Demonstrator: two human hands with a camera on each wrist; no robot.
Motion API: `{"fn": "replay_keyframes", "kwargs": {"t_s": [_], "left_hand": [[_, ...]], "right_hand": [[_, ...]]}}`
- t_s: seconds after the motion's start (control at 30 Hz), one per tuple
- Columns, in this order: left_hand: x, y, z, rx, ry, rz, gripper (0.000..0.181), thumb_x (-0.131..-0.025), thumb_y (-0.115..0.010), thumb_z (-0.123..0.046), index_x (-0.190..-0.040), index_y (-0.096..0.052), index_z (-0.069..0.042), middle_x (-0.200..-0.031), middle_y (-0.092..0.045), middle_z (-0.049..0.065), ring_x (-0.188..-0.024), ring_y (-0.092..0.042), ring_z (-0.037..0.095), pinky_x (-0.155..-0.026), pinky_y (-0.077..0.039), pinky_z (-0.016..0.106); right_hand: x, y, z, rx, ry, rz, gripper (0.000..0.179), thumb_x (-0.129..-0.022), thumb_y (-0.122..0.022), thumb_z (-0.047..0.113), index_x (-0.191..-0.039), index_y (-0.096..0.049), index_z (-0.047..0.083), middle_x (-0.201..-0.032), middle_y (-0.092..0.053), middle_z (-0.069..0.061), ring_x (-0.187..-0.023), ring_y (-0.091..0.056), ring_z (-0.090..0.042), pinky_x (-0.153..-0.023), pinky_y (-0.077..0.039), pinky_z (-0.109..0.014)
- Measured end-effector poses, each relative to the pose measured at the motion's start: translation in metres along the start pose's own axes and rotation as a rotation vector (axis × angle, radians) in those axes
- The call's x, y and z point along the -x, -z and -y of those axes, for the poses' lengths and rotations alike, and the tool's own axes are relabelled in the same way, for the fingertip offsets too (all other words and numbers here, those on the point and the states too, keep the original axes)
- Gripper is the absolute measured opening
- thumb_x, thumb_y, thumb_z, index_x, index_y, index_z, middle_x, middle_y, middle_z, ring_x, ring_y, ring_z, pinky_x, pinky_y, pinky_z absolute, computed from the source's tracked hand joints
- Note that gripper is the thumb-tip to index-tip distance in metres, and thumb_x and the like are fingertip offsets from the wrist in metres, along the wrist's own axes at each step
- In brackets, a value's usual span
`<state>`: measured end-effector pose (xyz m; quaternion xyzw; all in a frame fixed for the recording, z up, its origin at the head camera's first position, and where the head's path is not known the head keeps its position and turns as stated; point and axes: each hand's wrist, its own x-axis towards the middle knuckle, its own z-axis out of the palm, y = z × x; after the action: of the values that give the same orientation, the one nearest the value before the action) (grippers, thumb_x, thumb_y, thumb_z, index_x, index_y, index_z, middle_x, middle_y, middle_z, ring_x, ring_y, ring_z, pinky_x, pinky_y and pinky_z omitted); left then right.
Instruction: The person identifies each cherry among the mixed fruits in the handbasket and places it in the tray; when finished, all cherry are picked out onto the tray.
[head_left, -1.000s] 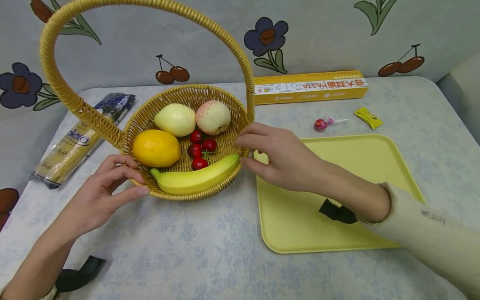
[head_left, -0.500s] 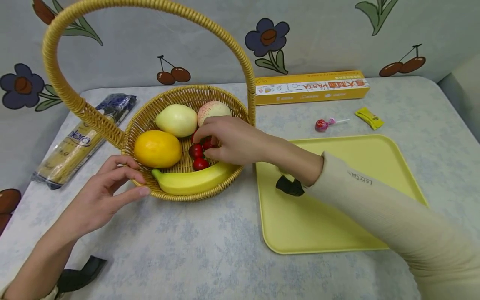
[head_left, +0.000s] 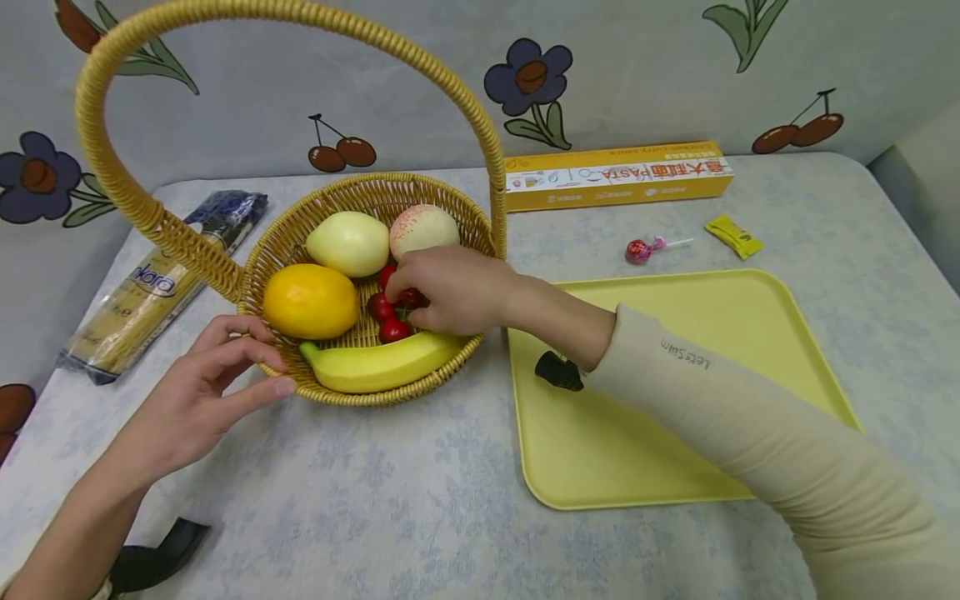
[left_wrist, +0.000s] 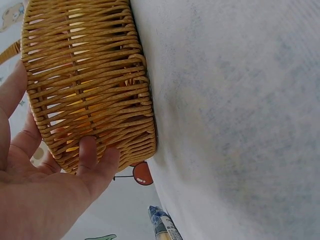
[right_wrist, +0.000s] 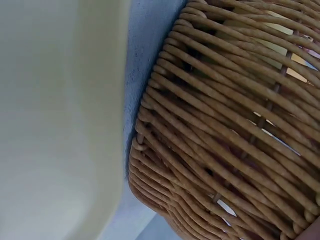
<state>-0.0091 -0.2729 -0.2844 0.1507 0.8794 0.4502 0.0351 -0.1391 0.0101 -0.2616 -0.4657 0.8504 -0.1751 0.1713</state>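
A wicker basket (head_left: pixel 375 398) with a tall arched handle holds plastic-looking fruit. Inside lie a lemon-like yellow fruit (head_left: pixel 311 302), a pale yellow pear-like fruit (head_left: pixel 348 243), a pinkish peach (head_left: pixel 424 228), a banana (head_left: pixel 386 363) and several red cherries (head_left: pixel 394 330). My left hand (head_left: pixel 198 400) grips the basket's left front rim; in the left wrist view its fingers (left_wrist: pixel 88 155) lie against the woven wall. Reaching over the right rim, my right hand (head_left: pixel 457 290) pinches among the cherries with thumb and fingers, partly covering them. The right wrist view mostly shows the outer basket wall (right_wrist: pixel 225 115).
A yellow tray (head_left: pixel 637 450) lies right of the basket, under my right forearm. Behind it are a lollipop (head_left: pixel 639 251), a yellow-wrapped candy (head_left: pixel 733 237) and a pasta box (head_left: pixel 615 177). A bag of spaghetti (head_left: pixel 153 292) lies at the left, behind my left hand.
My right hand has moved left from the basket's right rim into the basket, and its fingers have closed in on the cherries, which shifted slightly left. The left hand has stayed at the rim.
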Motion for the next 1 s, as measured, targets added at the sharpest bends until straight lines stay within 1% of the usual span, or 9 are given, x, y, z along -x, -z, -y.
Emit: {"fn": "replay_keyframes", "kwargs": {"t_s": [0.13, 0.27, 0.43, 0.57, 0.63, 0.77, 0.87, 1.0], "left_hand": [[0.0001, -0.0002, -0.0005, -0.001, 0.001, 0.000, 0.016, -0.088, -0.068, 0.009, -0.097, -0.066, -0.003, -0.121, -0.040, 0.007, -0.113, -0.040, 0.014, -0.095, -0.036, 0.007], [0.0001, -0.0002, -0.0009, 0.001, -0.003, 0.000, 0.016, -0.088, -0.068, 0.010, -0.097, -0.065, -0.003, -0.121, -0.040, 0.008, -0.113, -0.039, 0.014, -0.095, -0.036, 0.007], [0.0000, -0.0004, -0.0010, -0.003, 0.002, -0.002, 0.015, -0.088, -0.068, 0.009, -0.097, -0.065, -0.003, -0.121, -0.040, 0.007, -0.112, -0.040, 0.014, -0.095, -0.036, 0.007], [-0.0001, -0.0005, -0.0009, -0.009, 0.010, -0.003, 0.014, -0.088, -0.068, 0.008, -0.097, -0.066, -0.003, -0.121, -0.040, 0.007, -0.113, -0.039, 0.014, -0.094, -0.036, 0.006], [-0.0002, -0.0005, -0.0008, -0.009, 0.011, -0.001, 0.014, -0.089, -0.068, 0.008, -0.097, -0.066, -0.003, -0.121, -0.040, 0.007, -0.113, -0.039, 0.014, -0.094, -0.036, 0.006], [-0.0003, -0.0005, -0.0007, -0.008, 0.012, 0.000, 0.014, -0.089, -0.068, 0.008, -0.097, -0.066, -0.003, -0.122, -0.039, 0.007, -0.113, -0.039, 0.014, -0.094, -0.036, 0.006], [0.0000, -0.0005, -0.0007, -0.006, 0.010, -0.001, 0.015, -0.088, -0.068, 0.009, -0.097, -0.066, -0.003, -0.121, -0.040, 0.007, -0.113, -0.039, 0.014, -0.095, -0.036, 0.007], [0.0004, -0.0004, -0.0009, 0.001, 0.003, 0.000, 0.015, -0.089, -0.067, 0.009, -0.097, -0.066, -0.003, -0.122, -0.040, 0.008, -0.113, -0.039, 0.014, -0.095, -0.036, 0.007]], "right_hand": [[-0.0011, -0.0009, 0.0017, 0.022, -0.020, 0.030, 0.024, -0.093, -0.063, 0.010, -0.115, -0.070, 0.015, -0.104, -0.060, 0.001, -0.090, -0.052, -0.017, -0.079, -0.043, -0.031], [-0.0022, -0.0020, 0.0031, 0.031, -0.044, 0.056, 0.024, -0.094, -0.061, 0.010, -0.115, -0.070, 0.016, -0.103, -0.063, 0.004, -0.091, -0.054, -0.017, -0.079, -0.045, -0.032], [-0.0024, -0.0034, 0.0046, 0.056, -0.068, 0.052, 0.020, -0.095, -0.060, 0.010, -0.111, -0.070, 0.017, -0.100, -0.062, 0.003, -0.088, -0.054, -0.018, -0.074, -0.047, -0.035], [-0.0017, -0.0042, 0.0056, 0.070, -0.077, 0.039, 0.020, -0.095, -0.060, 0.011, -0.111, -0.070, 0.018, -0.101, -0.062, 0.004, -0.088, -0.054, -0.019, -0.074, -0.048, -0.036], [-0.0011, -0.0044, 0.0058, 0.070, -0.077, 0.029, 0.021, -0.095, -0.060, 0.012, -0.112, -0.070, 0.018, -0.102, -0.062, 0.005, -0.088, -0.055, -0.018, -0.075, -0.048, -0.036], [0.0000, -0.0052, 0.0060, 0.066, -0.060, -0.005, 0.017, -0.094, -0.061, 0.012, -0.107, -0.070, 0.018, -0.098, -0.062, 0.005, -0.085, -0.054, -0.017, -0.073, -0.047, -0.033], [0.0009, -0.0063, 0.0063, 0.064, -0.038, -0.051, 0.011, -0.093, -0.061, 0.012, -0.098, -0.069, 0.017, -0.091, -0.059, 0.003, -0.081, -0.051, -0.017, -0.068, -0.044, -0.030], [0.0040, -0.0080, 0.0077, 0.059, -0.026, -0.123, 0.005, -0.091, -0.061, 0.013, -0.093, -0.064, 0.016, -0.089, -0.052, -0.001, -0.078, -0.047, -0.016, -0.065, -0.037, -0.028]]}}
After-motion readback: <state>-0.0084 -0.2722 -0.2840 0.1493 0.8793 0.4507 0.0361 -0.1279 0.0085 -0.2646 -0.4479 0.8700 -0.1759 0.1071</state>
